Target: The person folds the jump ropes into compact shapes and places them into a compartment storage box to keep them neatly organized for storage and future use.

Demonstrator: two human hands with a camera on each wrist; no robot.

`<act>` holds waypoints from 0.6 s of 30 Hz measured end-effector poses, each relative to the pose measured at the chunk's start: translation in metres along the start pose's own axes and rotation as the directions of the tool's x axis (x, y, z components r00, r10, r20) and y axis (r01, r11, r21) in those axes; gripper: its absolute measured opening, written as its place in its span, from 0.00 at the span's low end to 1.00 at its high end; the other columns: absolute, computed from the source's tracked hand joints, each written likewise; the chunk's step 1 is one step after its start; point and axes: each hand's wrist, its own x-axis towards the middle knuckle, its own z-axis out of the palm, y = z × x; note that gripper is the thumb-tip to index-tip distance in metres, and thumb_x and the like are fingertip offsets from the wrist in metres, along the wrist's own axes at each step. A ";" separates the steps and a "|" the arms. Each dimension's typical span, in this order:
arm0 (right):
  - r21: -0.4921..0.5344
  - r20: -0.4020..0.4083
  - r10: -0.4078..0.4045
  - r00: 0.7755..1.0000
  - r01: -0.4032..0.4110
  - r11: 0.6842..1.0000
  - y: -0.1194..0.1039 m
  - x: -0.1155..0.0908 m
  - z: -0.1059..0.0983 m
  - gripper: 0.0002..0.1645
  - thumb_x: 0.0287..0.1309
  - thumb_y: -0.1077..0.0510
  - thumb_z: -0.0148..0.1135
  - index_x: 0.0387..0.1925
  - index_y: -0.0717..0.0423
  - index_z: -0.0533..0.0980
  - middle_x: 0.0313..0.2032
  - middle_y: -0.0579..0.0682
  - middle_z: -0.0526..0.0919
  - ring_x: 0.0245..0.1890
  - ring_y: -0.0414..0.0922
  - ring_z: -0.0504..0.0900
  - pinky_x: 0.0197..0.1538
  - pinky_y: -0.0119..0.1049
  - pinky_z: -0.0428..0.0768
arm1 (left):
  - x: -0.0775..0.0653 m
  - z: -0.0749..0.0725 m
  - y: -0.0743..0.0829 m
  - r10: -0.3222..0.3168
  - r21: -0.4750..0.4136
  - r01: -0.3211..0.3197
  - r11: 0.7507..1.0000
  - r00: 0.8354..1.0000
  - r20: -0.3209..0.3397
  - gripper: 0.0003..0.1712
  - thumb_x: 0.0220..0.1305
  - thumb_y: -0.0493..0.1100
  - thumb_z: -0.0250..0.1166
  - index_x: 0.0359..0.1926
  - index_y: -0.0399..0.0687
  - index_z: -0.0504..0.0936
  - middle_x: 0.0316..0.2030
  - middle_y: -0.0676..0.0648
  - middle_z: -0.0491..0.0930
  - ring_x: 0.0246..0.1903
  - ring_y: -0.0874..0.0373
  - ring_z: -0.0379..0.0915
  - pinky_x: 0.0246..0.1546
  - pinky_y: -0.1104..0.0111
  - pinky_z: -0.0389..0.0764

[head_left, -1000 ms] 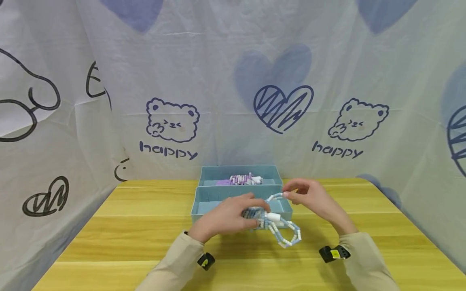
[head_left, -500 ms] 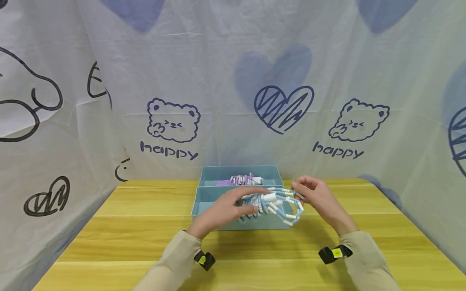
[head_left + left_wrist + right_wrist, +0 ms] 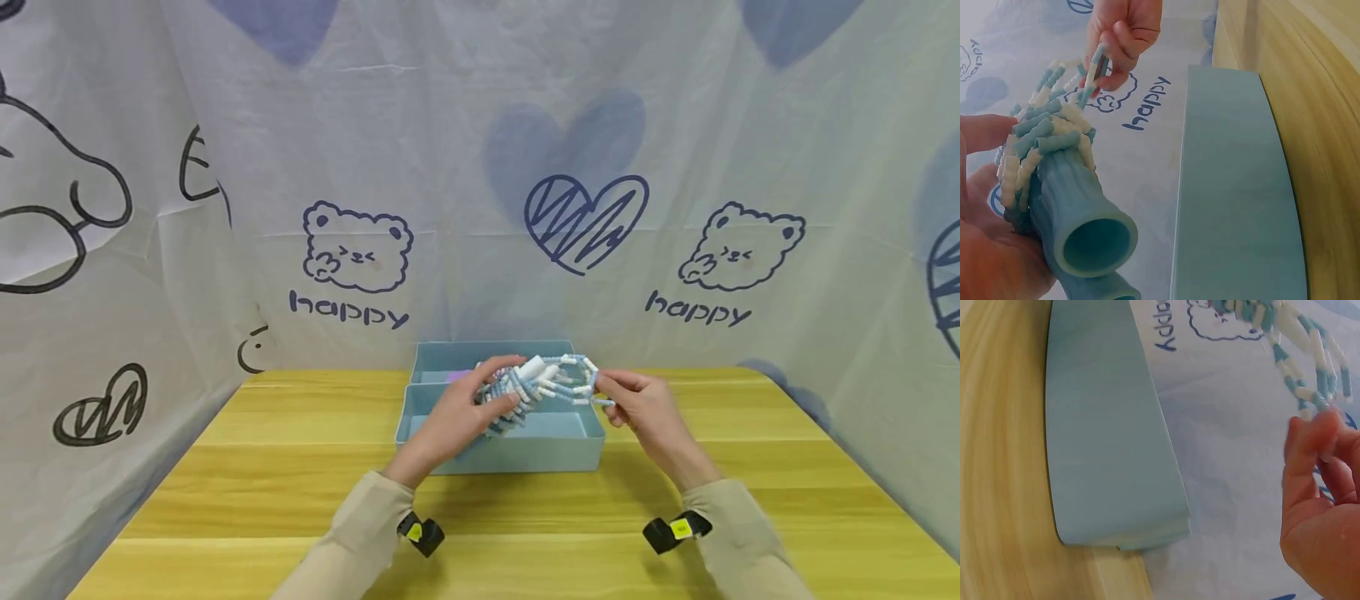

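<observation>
My left hand (image 3: pixel 459 415) grips a bundled beaded jump rope (image 3: pixel 517 390), its blue and white beads wound round two handles. In the left wrist view, the hollow blue handle ends (image 3: pixel 1099 247) point toward the camera. The white handle ends (image 3: pixel 533 367) point up and right in the head view. My right hand (image 3: pixel 647 410) pinches the end of a loose beaded loop (image 3: pixel 1297 387) between thumb and fingers, drawn out to the right. The bundle is held above the front light-blue box (image 3: pixel 517 457); part of it is hidden behind my left fingers.
Behind the front box stands a second light-blue box (image 3: pixel 442 356); something purple (image 3: pixel 457 376) in it is mostly hidden by my left hand. Both boxes sit on the wooden table (image 3: pixel 300 467), near a printed cloth (image 3: pixel 465 167) hanging at the back.
The left hand has lifted the jump rope up and away, over the front box, and tilted its white ends upward. The right hand shifted right, then slightly back left, with the loop.
</observation>
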 end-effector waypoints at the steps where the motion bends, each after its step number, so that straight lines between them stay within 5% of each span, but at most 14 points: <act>1: 0.007 0.007 0.002 1.000 -0.002 1.000 0.001 0.000 0.003 0.16 0.67 0.58 0.61 0.48 0.68 0.80 0.32 0.47 0.83 0.22 0.37 0.75 0.26 0.25 0.76 | 0.000 0.000 0.000 0.001 0.007 -0.001 1.000 1.000 -0.005 0.26 0.69 0.51 0.61 0.65 0.77 0.70 0.59 0.50 0.74 0.49 0.51 0.74 0.39 0.57 0.77; 6: 0.038 0.060 0.034 0.998 -0.037 0.999 0.001 -0.002 0.014 0.23 0.71 0.62 0.54 0.58 0.79 0.70 0.40 0.48 0.85 0.31 0.38 0.82 0.37 0.28 0.82 | 0.000 -0.002 -0.001 0.074 0.089 -0.073 0.993 0.997 -0.005 0.26 0.67 0.52 0.63 0.65 0.75 0.71 0.66 0.58 0.69 0.62 0.53 0.66 0.52 0.52 0.73; 11: 0.179 0.101 0.110 0.989 -0.127 0.976 -0.002 -0.004 0.016 0.22 0.75 0.59 0.49 0.59 0.74 0.72 0.42 0.50 0.85 0.39 0.39 0.85 0.43 0.30 0.81 | 0.001 -0.002 -0.001 0.175 0.248 -0.177 0.952 0.984 0.030 0.27 0.67 0.52 0.63 0.66 0.71 0.72 0.60 0.52 0.74 0.52 0.55 0.71 0.48 0.55 0.74; 15: 0.298 0.164 0.114 0.980 -0.159 0.941 -0.007 -0.007 0.015 0.19 0.76 0.53 0.47 0.52 0.64 0.76 0.41 0.52 0.86 0.43 0.41 0.85 0.48 0.34 0.80 | -0.001 -0.001 -0.001 0.185 0.306 -0.193 0.932 0.981 0.053 0.26 0.67 0.53 0.63 0.66 0.68 0.73 0.56 0.49 0.74 0.50 0.52 0.72 0.47 0.53 0.75; 18: 0.356 0.253 0.072 0.965 -0.163 0.920 -0.009 -0.007 0.016 0.26 0.78 0.47 0.41 0.57 0.66 0.70 0.48 0.53 0.83 0.49 0.44 0.83 0.54 0.39 0.77 | -0.002 -0.001 -0.001 0.165 0.305 -0.170 0.937 0.985 0.042 0.27 0.68 0.53 0.62 0.67 0.69 0.72 0.60 0.48 0.73 0.55 0.50 0.70 0.50 0.51 0.74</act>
